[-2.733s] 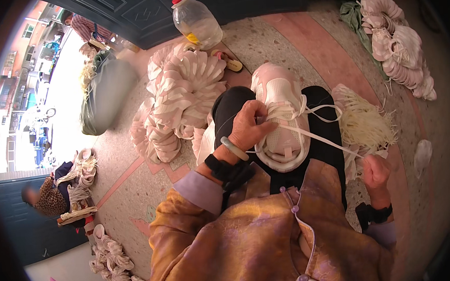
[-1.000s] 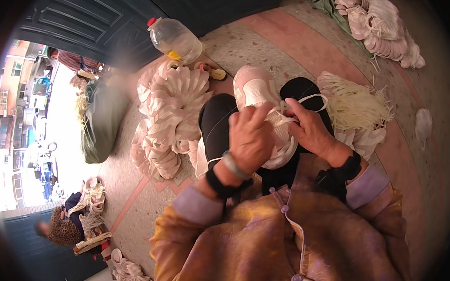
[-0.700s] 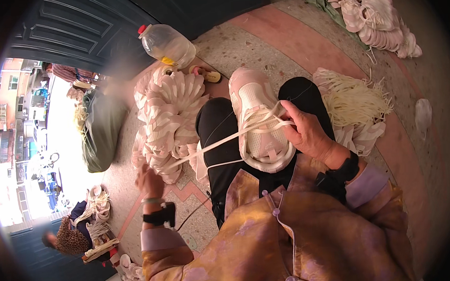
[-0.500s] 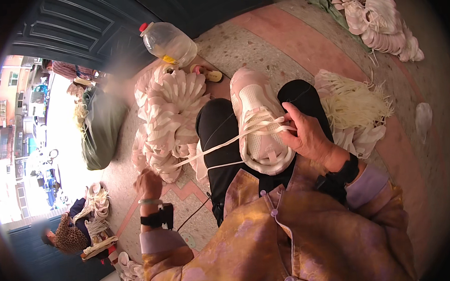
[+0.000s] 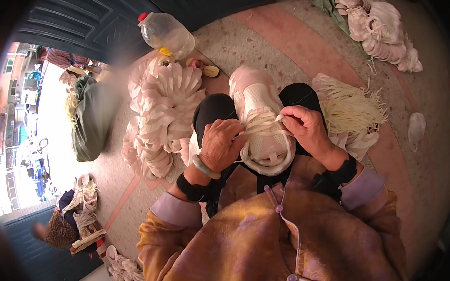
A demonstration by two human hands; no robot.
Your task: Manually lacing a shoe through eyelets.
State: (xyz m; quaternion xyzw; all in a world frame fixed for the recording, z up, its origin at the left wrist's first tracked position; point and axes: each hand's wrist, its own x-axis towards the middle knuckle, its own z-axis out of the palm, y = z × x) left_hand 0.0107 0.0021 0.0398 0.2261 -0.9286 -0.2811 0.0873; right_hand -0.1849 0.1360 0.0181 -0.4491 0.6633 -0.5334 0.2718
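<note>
A pale pink and white shoe upper (image 5: 257, 94) rests between my knees, toe pointing away. White shoelace (image 5: 261, 124) crosses its front in several rows. On the upper's left side, my left hand (image 5: 222, 143) is closed, with lace at its fingertips. My right hand (image 5: 306, 128) pinches a lace end at the upper's right edge, thumb and forefinger together. Both hands are close to the lacing, one on each side. The far end of the lace under my left hand is hidden.
A heap of pink-white uppers (image 5: 163, 103) lies left of my knees. Cream laces (image 5: 354, 107) lie on more uppers at right. Beyond stand a clear bottle (image 5: 167, 36) and a sandal (image 5: 203, 68). Another pile (image 5: 375, 23) is far right. A person (image 5: 60, 228) sits at left.
My left hand has come from the far left back to the upper, and the long stretched lace is no longer drawn out. My right hand stays at the right edge, fingers now pinched upward.
</note>
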